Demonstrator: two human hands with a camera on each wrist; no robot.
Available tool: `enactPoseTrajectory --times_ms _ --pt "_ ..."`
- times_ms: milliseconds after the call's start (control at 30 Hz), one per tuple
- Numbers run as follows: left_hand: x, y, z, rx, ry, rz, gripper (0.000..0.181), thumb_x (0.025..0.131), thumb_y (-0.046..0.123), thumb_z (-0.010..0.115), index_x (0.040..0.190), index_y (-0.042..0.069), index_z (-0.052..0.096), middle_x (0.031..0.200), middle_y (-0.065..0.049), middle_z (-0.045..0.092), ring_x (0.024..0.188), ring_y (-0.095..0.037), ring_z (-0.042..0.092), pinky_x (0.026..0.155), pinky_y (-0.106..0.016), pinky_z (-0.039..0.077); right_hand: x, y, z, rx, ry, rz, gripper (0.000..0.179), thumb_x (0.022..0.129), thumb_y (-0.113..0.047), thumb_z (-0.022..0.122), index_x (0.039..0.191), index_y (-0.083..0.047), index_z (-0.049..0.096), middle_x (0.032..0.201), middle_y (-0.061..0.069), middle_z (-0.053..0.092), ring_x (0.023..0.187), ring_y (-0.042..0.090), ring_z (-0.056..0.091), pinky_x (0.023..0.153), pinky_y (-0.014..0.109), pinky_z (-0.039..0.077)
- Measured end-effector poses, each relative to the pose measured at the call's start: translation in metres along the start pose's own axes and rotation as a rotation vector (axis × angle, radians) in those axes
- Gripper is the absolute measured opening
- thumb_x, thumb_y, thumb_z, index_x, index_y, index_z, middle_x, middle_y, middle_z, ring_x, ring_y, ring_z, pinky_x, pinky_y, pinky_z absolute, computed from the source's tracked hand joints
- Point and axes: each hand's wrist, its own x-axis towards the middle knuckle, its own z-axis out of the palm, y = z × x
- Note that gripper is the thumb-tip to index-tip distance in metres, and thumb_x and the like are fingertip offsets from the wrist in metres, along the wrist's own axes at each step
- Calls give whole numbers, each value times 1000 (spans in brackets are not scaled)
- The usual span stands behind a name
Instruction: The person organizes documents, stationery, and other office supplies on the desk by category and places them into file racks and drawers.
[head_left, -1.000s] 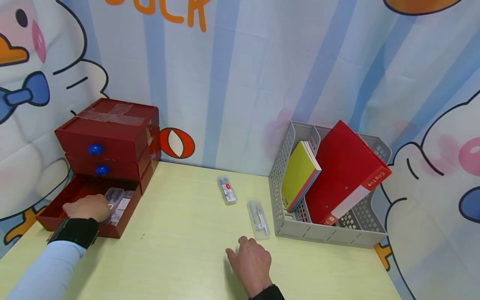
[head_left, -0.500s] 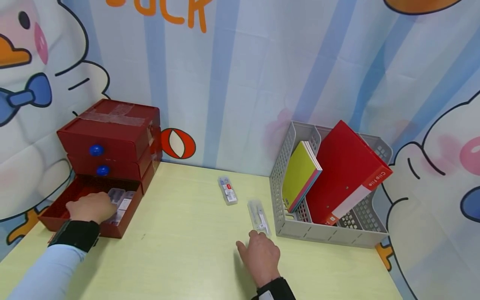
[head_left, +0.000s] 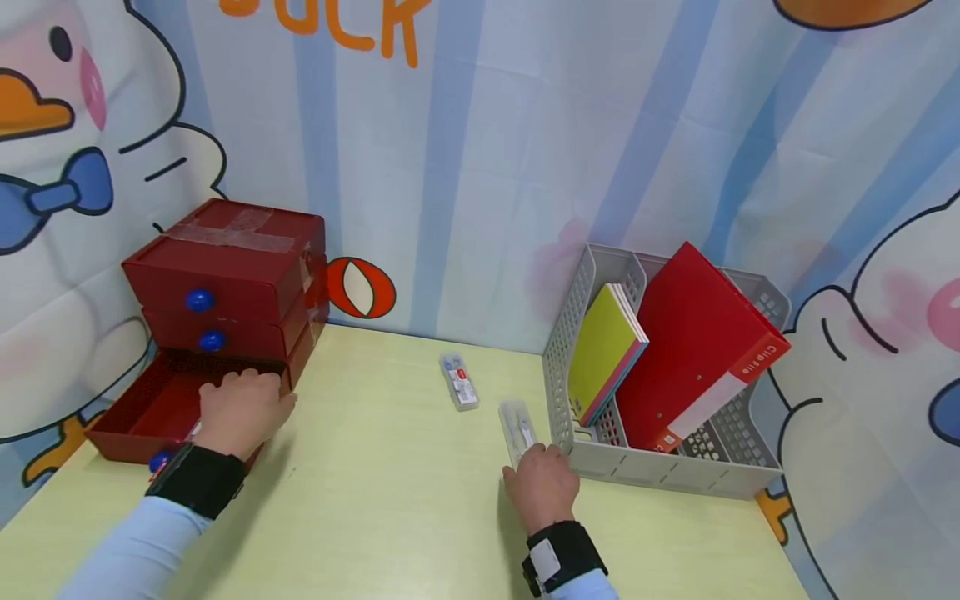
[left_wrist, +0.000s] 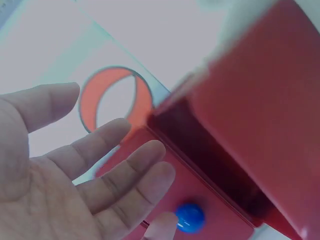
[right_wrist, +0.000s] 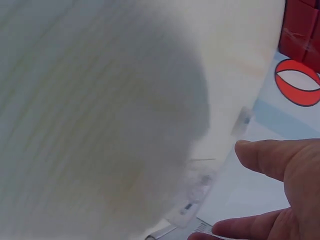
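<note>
My left hand (head_left: 243, 412) hovers over the right side of the pulled-out dark red drawer (head_left: 168, 400), hiding the clear cases there. In the left wrist view its fingers are spread loosely with nothing between them, near a blue knob (left_wrist: 191, 218). My right hand (head_left: 543, 487) is at the near end of a clear plastic case (head_left: 516, 421), partly covering it. Thumb and fingers stand apart in the right wrist view, with the clear case (right_wrist: 195, 192) beyond them. Farther back lies a second small clear case (head_left: 459, 382) with a label.
The drawer belongs to a dark red drawer box (head_left: 232, 267) at the left. A grey organizer (head_left: 660, 471) stands at the right, holding a red clip file (head_left: 686, 350) and yellow-covered notebooks (head_left: 600, 354). A printed curtain (head_left: 487, 167) hangs behind the table (head_left: 375, 500).
My left hand has risen from inside the drawer and moved right over its side, fingers loosened. My right hand has moved right and forward to the nearer clear case.
</note>
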Motion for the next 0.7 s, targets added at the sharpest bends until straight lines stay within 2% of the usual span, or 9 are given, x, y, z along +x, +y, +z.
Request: enactPoseTrajectory --times_ms 267,533,633,700 --pt "-5 28 10 11 -11 83 42 89 33 72 107 -4 67 101 -27 62 94 -47 55 86 -70 40 6 4 11 -7 0 32 44 79 -35 82 76 5 65 68 12 53 64 25 56 50 41 49" --pt "-8 42 19 22 -52 124 37 90 31 70 105 -3 68 95 -21 63 92 -43 57 84 -68 43 2 8 11 4 -146 27 42 81 -39 77 72 1 65 65 10 53 59 22 53 50 40 48" --pt "-9 48 22 25 -67 140 37 89 32 71 105 -1 68 93 -18 63 88 -39 57 82 -64 46 -4 7 7 33 -166 26 43 80 -39 76 70 0 63 63 9 53 57 21 53 49 40 47" --pt "-11 52 24 30 -77 152 36 90 32 70 105 0 68 92 -17 63 86 -37 57 81 -61 46 -10 5 5 53 -151 29 42 78 -38 77 69 0 61 61 9 53 55 21 54 48 40 47"
